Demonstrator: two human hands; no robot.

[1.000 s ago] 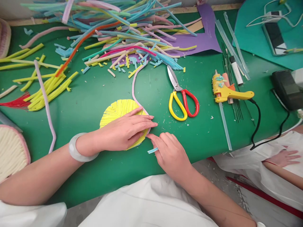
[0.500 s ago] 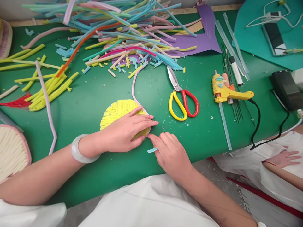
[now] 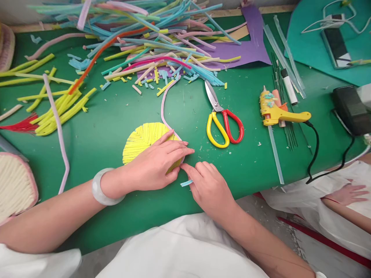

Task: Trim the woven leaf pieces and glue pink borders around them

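Observation:
My left hand (image 3: 158,162) lies with fingers stretched over a yellow oval pad (image 3: 139,141) made of rows of fuzzy stems, pressing it to the table. A lilac pipe cleaner (image 3: 164,102) runs along the pad's right edge, passes under my left fingers and curves away toward the back. My right hand (image 3: 210,185) is closed at the pad's lower right edge, its index fingertip at the lilac stem's near end. A short light blue strip (image 3: 186,183) sticks out from my curled right fingers. Scissors (image 3: 216,106) with one yellow and one red handle lie beyond my hands.
Pipe cleaners in many colours (image 3: 139,34) are heaped at the back, partly over purple sheet (image 3: 246,52). A yellow glue gun (image 3: 278,114) with a black cord lies right. Yellow stems (image 3: 60,114) and a cream pad (image 3: 17,185) are left. Another person's hand (image 3: 349,193) shows at far right.
My left forearm and its bracelet have shifted slightly to the right and down. The pad, the lilac pipe cleaner and my right hand have barely moved.

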